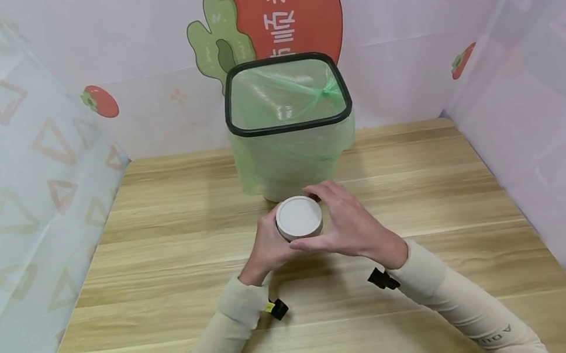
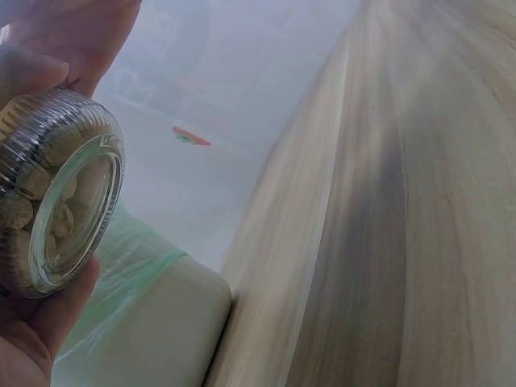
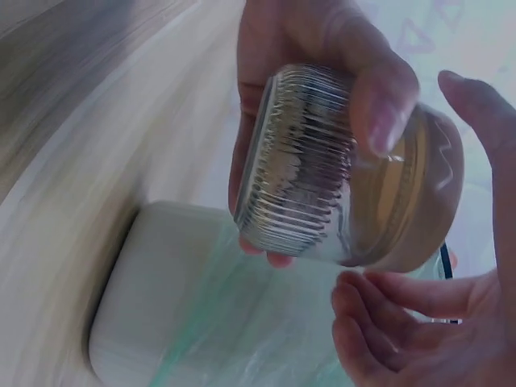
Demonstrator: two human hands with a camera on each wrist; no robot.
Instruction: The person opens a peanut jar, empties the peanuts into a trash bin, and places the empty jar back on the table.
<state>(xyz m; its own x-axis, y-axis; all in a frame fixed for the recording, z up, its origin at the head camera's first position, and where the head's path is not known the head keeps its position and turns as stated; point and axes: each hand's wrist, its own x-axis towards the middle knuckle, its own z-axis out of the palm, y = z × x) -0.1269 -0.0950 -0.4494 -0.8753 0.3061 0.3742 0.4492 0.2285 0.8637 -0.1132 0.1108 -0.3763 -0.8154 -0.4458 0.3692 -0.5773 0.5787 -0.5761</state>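
My left hand grips a ribbed glass jar above the table, its thumb across the glass. The jar carries a pale round lid, which faces up in the head view. Through the glass base, the left wrist view shows several light-brown, nut-like pieces. My right hand is spread around the lid. In the right wrist view its thumb stands off the lid, and the bent fingers lie just beside the lid's edge.
A pale waste bin with a black rim and a green bag liner stands behind the hands. The wood-grain table runs up to printed cloth walls at the back and sides.
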